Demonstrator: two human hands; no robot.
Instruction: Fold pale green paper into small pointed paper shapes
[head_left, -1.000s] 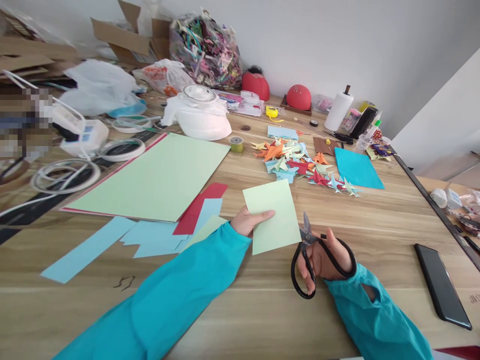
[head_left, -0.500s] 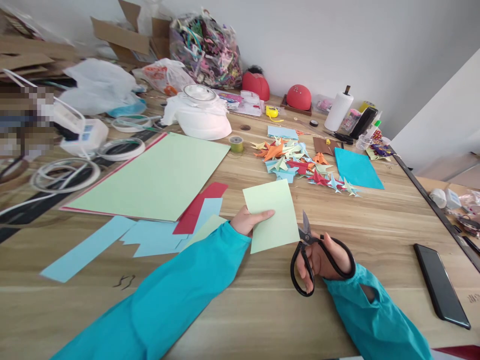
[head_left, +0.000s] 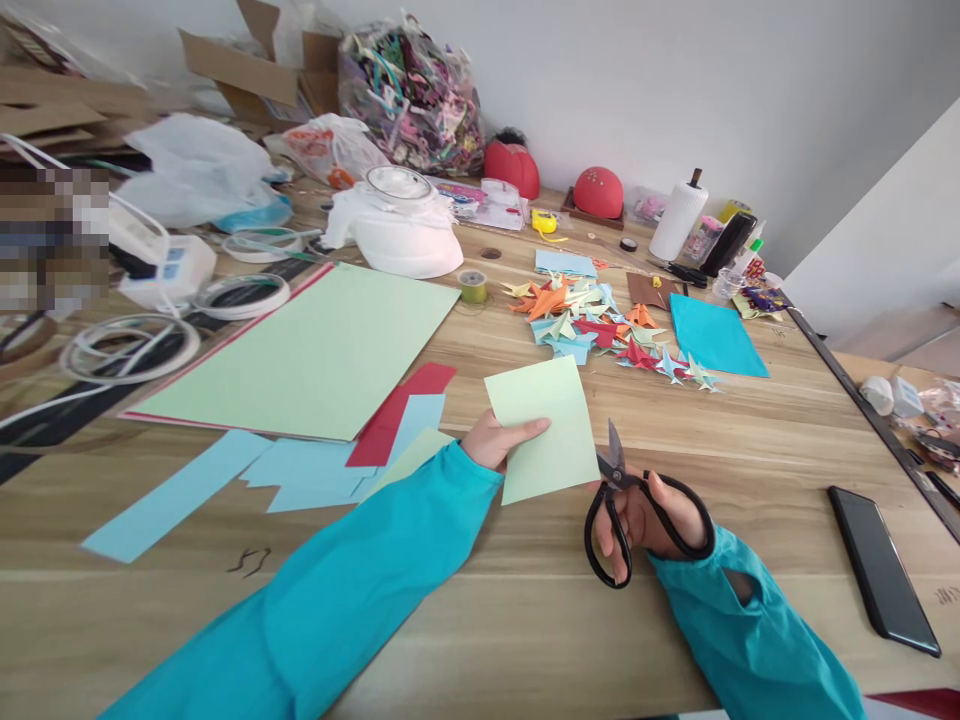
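Note:
My left hand [head_left: 499, 437] pinches a pale green sheet of paper [head_left: 551, 445] by its left side, thumb on top and the other fingers hidden beneath. In my right hand [head_left: 660, 515] is a pair of black-handled scissors [head_left: 616, 475], with fingers through the loops. The scissor blades stand apart at the right edge of the sheet; one blade is partly hidden behind the paper. Left of my left hand lie blue paper strips [head_left: 176, 495], a red paper piece [head_left: 405, 410] and a large pale green sheet [head_left: 315, 350] over a red one.
Beyond the held paper is a pile of folded paper cranes [head_left: 592, 315], with a teal square [head_left: 718, 335] beside it. A thread spool [head_left: 472, 288] stands near the large sheet. At right lies a phone [head_left: 883, 570]. Coiled white cables [head_left: 127, 345] and bags crowd the left.
The scissors and my right hand have shifted very slightly to the right. My left hand and the held paper stay almost still.

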